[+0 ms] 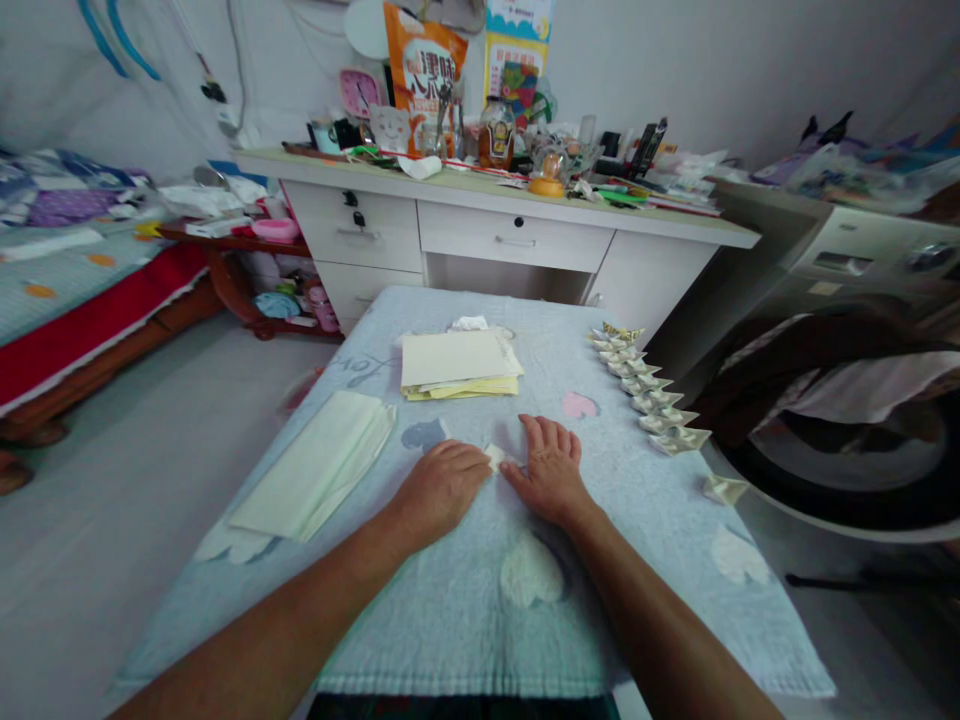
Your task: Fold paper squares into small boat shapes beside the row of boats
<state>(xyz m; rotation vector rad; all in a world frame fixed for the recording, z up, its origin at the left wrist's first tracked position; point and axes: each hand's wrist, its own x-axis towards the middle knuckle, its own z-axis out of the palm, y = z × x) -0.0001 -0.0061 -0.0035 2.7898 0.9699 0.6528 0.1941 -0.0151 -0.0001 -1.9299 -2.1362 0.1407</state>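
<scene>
A small folded piece of white paper (pixel 495 458) lies on the cloth-covered table between my hands. My left hand (pixel 444 488) has its fingers curled together over the paper's left end. My right hand (pixel 551 466) rests with fingers spread on the cloth, its thumb touching the paper's right side. Part of the paper is hidden under the left fingers. Beyond the hands sits a stack of cream and yellow paper sheets (pixel 459 360). Larger folded pale sheets (pixel 311 468) lie to the left. Along the right edge stands a row of folded paper boats (pixel 660 408), with one separate paper boat (pixel 724 488) nearer me.
A light blue patterned cloth (pixel 420 620) covers the table. Behind it stands a white desk (pixel 517 235) crowded with jars, a pink clock (pixel 360 92) and an orange bag (pixel 424 75). A washing machine (pixel 847 260) is close on the right, a bed (pixel 82 270) on the left.
</scene>
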